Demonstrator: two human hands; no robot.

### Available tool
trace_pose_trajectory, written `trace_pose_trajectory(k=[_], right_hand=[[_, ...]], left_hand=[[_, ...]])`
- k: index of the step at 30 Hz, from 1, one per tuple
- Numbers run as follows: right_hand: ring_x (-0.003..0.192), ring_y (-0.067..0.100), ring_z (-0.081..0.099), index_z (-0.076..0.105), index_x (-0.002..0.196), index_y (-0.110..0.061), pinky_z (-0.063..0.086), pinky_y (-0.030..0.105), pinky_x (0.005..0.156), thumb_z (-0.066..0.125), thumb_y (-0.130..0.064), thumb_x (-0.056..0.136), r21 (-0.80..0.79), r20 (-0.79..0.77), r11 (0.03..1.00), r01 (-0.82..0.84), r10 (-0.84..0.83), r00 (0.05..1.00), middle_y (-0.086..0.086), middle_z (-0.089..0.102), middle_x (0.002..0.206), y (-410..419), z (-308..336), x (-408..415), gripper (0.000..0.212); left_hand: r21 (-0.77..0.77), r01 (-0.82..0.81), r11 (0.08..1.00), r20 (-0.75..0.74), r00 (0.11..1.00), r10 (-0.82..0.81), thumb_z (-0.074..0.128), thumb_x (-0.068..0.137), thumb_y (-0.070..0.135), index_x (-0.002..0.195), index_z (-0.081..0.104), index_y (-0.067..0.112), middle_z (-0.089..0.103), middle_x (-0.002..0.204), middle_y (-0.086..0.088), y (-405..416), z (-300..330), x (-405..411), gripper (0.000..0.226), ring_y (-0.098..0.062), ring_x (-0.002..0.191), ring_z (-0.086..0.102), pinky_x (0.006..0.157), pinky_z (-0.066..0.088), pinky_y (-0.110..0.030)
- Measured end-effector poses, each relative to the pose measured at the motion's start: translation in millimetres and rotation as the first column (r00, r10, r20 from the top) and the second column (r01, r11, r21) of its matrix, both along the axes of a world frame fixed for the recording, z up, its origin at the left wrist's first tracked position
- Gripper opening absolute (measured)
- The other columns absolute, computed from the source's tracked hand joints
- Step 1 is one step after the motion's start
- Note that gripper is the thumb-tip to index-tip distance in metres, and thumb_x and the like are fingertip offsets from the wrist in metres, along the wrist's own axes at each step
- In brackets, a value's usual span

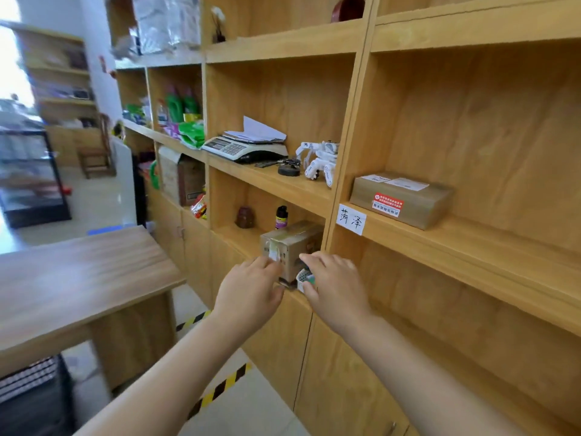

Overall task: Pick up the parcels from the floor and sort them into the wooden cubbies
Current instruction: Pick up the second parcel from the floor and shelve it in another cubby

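Observation:
A small taped cardboard parcel (294, 245) stands at the front edge of a low wooden cubby (239, 237). My left hand (251, 291) touches its left front face with the fingertips. My right hand (333, 284) presses its right front side and also holds a small white and green object (304, 276) against the palm. A flat brown parcel (401, 198) with a red sticker lies in the cubby to the right, above a handwritten paper label (351, 219).
The cubby holds a small dark jar (244, 217) and a black bottle (280, 216) behind the parcel. A scale (243, 148) and white toy robot (319, 162) sit one shelf up. A wooden desk (78, 278) stands at left, striped floor tape (220, 388) below.

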State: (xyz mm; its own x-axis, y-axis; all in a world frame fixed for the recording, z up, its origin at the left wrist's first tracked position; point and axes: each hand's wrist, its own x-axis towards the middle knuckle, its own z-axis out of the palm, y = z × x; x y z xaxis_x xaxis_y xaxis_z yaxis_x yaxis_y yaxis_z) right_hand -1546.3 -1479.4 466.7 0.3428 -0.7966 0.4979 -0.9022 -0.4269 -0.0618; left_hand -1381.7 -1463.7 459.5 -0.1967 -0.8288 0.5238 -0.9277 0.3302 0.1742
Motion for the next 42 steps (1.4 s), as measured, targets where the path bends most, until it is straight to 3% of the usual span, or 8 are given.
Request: trace_pose_trajectory(k=[9, 17, 25, 32, 37, 42], right_hand=[[0.115, 0.019, 0.052, 0.045, 0.136, -0.025, 0.036, 0.034, 0.099, 0.05, -0.03, 0.091, 0.099, -0.013, 0.928, -0.359, 0.362, 0.932, -0.004, 0.059, 0.124, 52, -27, 158, 0.046], [0.113, 0.021, 0.054, 0.048, 0.133, -0.024, 0.039, 0.035, 0.097, 0.051, -0.028, 0.089, 0.216, 0.006, 0.754, -0.62, 0.634, 0.773, -0.001, 0.061, 0.122, 175, -51, 288, 0.044], [0.113, 0.021, 0.056, 0.051, 0.131, -0.025, 0.043, 0.037, 0.096, 0.054, -0.031, 0.089, 0.252, 0.014, 0.578, -0.776, 0.8, 0.6, 0.0, 0.064, 0.12, 310, -65, 368, 0.043], [0.109, 0.025, 0.057, 0.055, 0.127, -0.022, 0.045, 0.037, 0.09, 0.052, -0.029, 0.09, 0.265, -0.02, 0.4, -0.878, 0.912, 0.41, 0.002, 0.066, 0.115, 415, -66, 436, 0.038], [0.114, 0.023, 0.055, 0.052, 0.13, -0.025, 0.04, 0.034, 0.091, 0.048, -0.03, 0.091, 0.301, -0.071, 0.276, -0.913, 0.961, 0.268, 0.0, 0.064, 0.118, 477, -67, 491, 0.04], [0.108, 0.02, 0.057, 0.05, 0.133, -0.024, 0.045, 0.034, 0.089, 0.048, -0.029, 0.091, 0.321, -0.037, 0.124, -0.939, 0.992, 0.119, -0.001, 0.066, 0.114, 531, -72, 551, 0.042]], left_hand=[[0.149, -0.405, 0.902, -0.044, 0.909, 0.415, 0.048, 0.089, 0.035, 0.119, 0.058, 0.027, 0.061, 0.117, 0.006, 120, -33, 152, 0.033, -0.017, 0.108, 0.055, 0.087, 0.045, -0.031], [0.204, -0.667, 0.716, -0.039, 0.726, 0.687, 0.051, 0.088, 0.035, 0.118, 0.058, 0.026, 0.061, 0.115, 0.004, 289, -59, 246, 0.032, -0.016, 0.105, 0.057, 0.081, 0.047, -0.03], [0.24, -0.821, 0.518, -0.048, 0.523, 0.851, 0.049, 0.089, 0.032, 0.119, 0.058, 0.024, 0.061, 0.116, 0.004, 453, -70, 292, 0.033, -0.015, 0.105, 0.056, 0.076, 0.046, -0.03], [0.309, -0.912, 0.272, -0.056, 0.268, 0.962, 0.049, 0.089, 0.029, 0.114, 0.06, 0.021, 0.062, 0.114, 0.002, 584, -75, 331, 0.029, -0.018, 0.104, 0.055, 0.077, 0.048, -0.033], [0.357, -0.93, 0.089, -0.043, 0.079, 0.996, 0.046, 0.09, 0.032, 0.125, 0.053, 0.023, 0.057, 0.126, 0.003, 658, -84, 351, 0.037, -0.018, 0.115, 0.052, 0.088, 0.046, -0.034], [0.372, -0.926, -0.069, -0.049, -0.094, 0.994, 0.045, 0.092, 0.032, 0.126, 0.052, 0.022, 0.056, 0.128, 0.004, 712, -90, 375, 0.037, -0.017, 0.115, 0.051, 0.09, 0.044, -0.031]])
